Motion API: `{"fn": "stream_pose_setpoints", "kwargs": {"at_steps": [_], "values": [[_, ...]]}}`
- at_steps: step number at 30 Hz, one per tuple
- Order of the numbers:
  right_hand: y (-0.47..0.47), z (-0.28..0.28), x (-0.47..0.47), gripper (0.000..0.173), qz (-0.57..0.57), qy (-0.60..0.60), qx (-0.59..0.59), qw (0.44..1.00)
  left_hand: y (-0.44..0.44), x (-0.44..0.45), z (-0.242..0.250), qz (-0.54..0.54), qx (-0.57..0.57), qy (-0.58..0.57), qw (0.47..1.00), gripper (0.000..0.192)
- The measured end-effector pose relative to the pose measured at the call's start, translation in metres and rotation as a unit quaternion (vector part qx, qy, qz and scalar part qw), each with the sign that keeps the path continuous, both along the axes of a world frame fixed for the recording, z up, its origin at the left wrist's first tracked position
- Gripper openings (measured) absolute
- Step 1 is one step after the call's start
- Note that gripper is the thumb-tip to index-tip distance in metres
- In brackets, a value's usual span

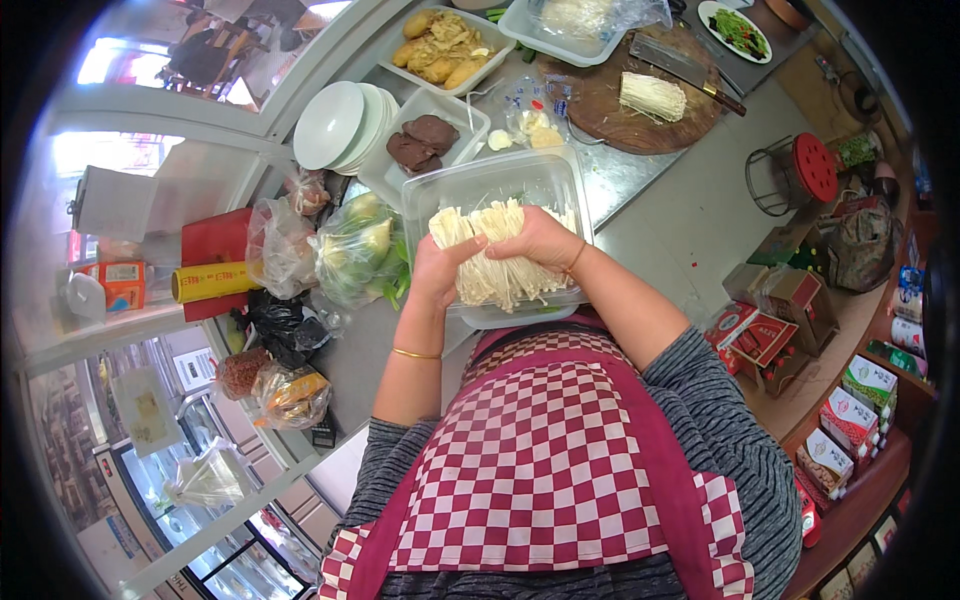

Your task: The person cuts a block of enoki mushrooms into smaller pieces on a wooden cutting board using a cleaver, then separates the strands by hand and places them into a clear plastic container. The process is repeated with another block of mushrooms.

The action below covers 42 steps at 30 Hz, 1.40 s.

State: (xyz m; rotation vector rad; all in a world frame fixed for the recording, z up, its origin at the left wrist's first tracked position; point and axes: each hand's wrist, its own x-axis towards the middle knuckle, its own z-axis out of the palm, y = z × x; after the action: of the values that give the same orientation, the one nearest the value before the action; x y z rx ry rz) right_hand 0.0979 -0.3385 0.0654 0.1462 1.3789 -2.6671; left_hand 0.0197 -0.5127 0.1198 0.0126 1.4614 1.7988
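Note:
Both of my hands grip a thick bundle of enoki mushrooms (499,259) over a clear plastic tub (491,169) close to my apron. My left hand (441,266) closes on the bundle's left side, and my right hand (541,238) holds it from the upper right; the thumbs point toward each other on top. More pale mushroom strands show inside the tub beside my right hand. Another cut bunch of enoki (652,97) lies on the round wooden chopping board (622,131), near a cleaver (669,61) with a wooden handle.
Beyond the tub stand a container with dark meat-like chunks (422,142), a container of peeled potatoes (442,52) and stacked white plates (330,124). Bagged green vegetables (356,251) sit at the left. A plate of green food (735,31) is far right; a red stool (814,166) stands on the floor.

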Motion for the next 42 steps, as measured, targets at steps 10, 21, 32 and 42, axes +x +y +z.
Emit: {"fn": "stream_pose_setpoints", "kwargs": {"at_steps": [10, 21, 32, 42], "values": [[0.009, -0.012, -0.001, 0.041, -0.013, -0.09, -0.16, 0.983, -0.004, -0.003, 0.006, -0.034, 0.007, -0.003, 0.999, 0.042], [-0.005, -0.001, -0.003, 0.044, -0.04, -0.049, 0.04, 0.997, -0.006, -0.006, 0.006, -0.017, -0.056, 0.039, 0.998, 0.037], [-0.012, -0.002, 0.0, 0.039, -0.042, -0.074, -0.121, 0.989, -0.01, -0.005, 0.004, -0.049, -0.024, 0.014, 0.998, 0.041], [-0.005, -0.007, -0.003, 0.039, -0.11, -0.069, -0.064, 0.989, -0.012, -0.005, 0.004, -0.027, -0.082, 0.107, 0.991, 0.038]]}}
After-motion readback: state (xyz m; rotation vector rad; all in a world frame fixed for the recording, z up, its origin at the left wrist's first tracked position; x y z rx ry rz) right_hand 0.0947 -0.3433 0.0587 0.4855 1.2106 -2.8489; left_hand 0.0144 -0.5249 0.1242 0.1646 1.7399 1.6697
